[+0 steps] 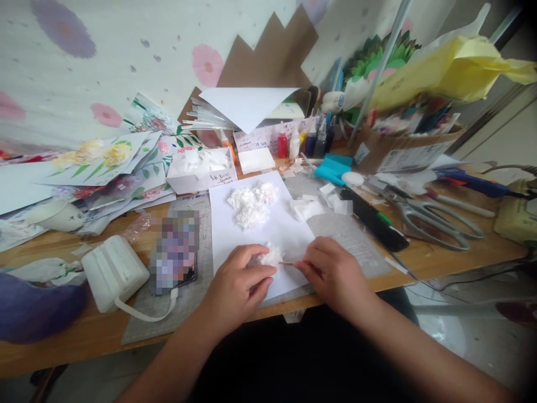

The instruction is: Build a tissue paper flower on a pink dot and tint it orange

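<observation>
One wht. tuft [272, 256] is part-hidden — by L hand [240, 278].

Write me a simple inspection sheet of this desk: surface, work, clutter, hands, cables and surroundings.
Surface: wooden table with a grey mat and a white sheet over it.
Work: three ruffled white clumps together on the sheet; a fourth clump nearer the person.
Clutter: phone, squeeze bottles, loose paper pieces.
Hands: left hand holds the fourth clump; right hand pinches a thin stick, tip at the clump.
Cables: most clearly, a white cable between phone and white device.
Surroundings: flower-patterned wall behind.
</observation>
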`<state>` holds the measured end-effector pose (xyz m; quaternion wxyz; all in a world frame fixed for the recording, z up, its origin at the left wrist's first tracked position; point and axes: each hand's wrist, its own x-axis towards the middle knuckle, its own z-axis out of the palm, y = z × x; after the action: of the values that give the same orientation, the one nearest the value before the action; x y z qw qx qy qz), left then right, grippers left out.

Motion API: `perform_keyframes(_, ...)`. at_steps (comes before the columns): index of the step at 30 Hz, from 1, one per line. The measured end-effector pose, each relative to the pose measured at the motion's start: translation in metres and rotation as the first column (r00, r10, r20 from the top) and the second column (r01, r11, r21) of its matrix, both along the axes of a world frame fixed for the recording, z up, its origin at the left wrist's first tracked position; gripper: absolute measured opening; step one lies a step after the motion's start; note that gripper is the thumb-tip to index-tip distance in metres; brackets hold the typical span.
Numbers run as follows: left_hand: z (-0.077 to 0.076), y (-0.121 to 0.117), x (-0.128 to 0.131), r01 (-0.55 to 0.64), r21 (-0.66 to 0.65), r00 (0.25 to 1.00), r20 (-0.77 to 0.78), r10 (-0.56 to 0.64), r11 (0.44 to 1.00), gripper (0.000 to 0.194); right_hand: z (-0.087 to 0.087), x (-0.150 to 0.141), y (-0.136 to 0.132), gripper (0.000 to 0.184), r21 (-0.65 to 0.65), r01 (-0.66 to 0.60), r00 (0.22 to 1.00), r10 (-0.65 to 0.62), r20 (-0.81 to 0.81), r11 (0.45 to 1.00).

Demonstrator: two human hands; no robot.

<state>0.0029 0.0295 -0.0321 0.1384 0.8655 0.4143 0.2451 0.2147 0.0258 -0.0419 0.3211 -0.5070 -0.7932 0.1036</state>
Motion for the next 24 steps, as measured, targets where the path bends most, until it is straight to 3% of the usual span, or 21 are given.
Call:
perform_keyframes(8, 0.000, 0.001, -0.001, -0.002, -0.001, 1.000, 0.008, 0.002, 1.000, 0.021, 0.000, 0.008, 0.001, 0.026, -0.063, -0.061, 0.993, 0.054, -0.105, 0.996)
perform_keyframes(14, 0.000, 0.002, 0.001, 0.010, -0.006, 1.000, 0.013, -0.010, 1.000, 0.022, -0.001, 0.003, 0.002, 0.026, -0.046, -0.045, 0.999, 0.044, -0.026, 0.998)
perform_keyframes(17, 0.002, 0.000, -0.004, 0.003, 0.010, 0.998, 0.059, -0.003, 1.000, 0.022, 0.001, 0.008, 0.001, 0.025, -0.100, -0.077, 0.990, 0.064, -0.127, 0.992)
perform_keyframes(20, 0.006, -0.005, -0.013, -0.091, 0.079, 0.989, 0.123, 0.081, 0.993, 0.023, 0.002, 0.020, -0.001, 0.022, -0.150, -0.078, 0.965, 0.037, -0.259, 0.986)
perform_keyframes(22, 0.008, -0.010, -0.017, -0.126, 0.106, 0.991, 0.057, 0.120, 0.986, 0.026, 0.002, 0.027, -0.003, 0.021, -0.154, -0.061, 0.948, 0.009, -0.318, 0.986)
perform_keyframes(24, 0.010, -0.015, -0.018, -0.089, 0.087, 0.990, -0.104, 0.098, 0.992, 0.037, 0.002, 0.031, -0.005, 0.021, -0.138, -0.052, 0.936, 0.000, -0.352, 0.989)
